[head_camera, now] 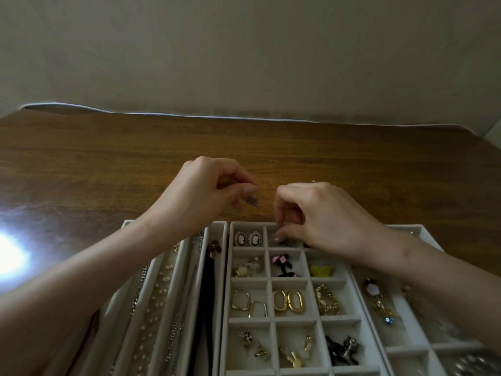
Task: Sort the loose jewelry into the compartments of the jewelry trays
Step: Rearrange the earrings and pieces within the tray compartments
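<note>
Your left fingers [249,190] are pinching a striped piece [252,200] with only desk [108,158] beneath them (right fingers [279,238] curling, hold unclear), risking a drop.

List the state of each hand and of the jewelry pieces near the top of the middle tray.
Left hand, raised, pinching a small black-and-white striped piece.
Right hand, fingers curled, fingertips in the top middle compartment of the grey felt grid tray; grip unclear.
Oval black-and-white cameo earrings, lying side by side in the top left compartment.
Gold oval hoop earrings, lying together in one compartment.
</note>
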A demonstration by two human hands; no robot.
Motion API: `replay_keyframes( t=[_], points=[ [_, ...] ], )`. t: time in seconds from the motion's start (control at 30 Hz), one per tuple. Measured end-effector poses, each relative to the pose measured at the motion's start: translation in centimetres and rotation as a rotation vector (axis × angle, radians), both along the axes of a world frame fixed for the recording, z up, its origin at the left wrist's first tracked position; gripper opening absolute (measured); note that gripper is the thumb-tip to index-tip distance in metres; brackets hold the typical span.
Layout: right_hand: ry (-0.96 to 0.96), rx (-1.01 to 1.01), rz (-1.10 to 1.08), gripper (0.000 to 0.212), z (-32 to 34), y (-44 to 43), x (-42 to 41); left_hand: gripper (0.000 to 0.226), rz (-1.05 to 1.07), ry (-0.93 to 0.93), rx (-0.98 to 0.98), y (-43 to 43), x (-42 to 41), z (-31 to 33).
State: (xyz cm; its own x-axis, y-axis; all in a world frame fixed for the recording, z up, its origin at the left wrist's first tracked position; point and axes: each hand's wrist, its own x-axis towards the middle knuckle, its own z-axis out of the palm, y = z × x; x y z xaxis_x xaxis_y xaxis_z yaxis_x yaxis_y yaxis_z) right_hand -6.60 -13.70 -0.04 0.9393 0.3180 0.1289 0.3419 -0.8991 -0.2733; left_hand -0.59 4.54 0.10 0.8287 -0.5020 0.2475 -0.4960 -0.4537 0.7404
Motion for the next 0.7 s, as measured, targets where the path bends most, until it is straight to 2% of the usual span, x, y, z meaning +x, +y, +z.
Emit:
replay_keyframes(
  t=[0.07, 0.23, 0.33, 0.5, 0.7],
  points=[
    [0.007, 0.031, -0.005, 0.028, -0.2, 0.1, 0.1, 0.007, -0.002, 0.003, 0.000, 0.0, 0.0, 0.0],
    [0.045, 0.168, 0.032, 0.007, 0.5, -1.3, 0.5, 0.008, -0.002, -0.001, -0.011, 0.0, -0.1, 0.1],
    [0.051, 0.088, 0.072, 0.015, 0.6, -1.6, 0.5, 0.009, -0.014, 0.000, -0.009, 0.0, -0.1, 0.1],
    [-0.026, -0.070, 0.093, 0.012, 0.0, -0.7, 0.3, 0.008, -0.015, -0.009, -0.004, 0.0, -0.2, 0.1],
    [-0.033, -0.070, 0.109, 0.006, 0.0, -0.4, 0.3, 0.007, -0.019, -0.008, -0.012, 0.0, -0.2, 0.0]
  ],
)
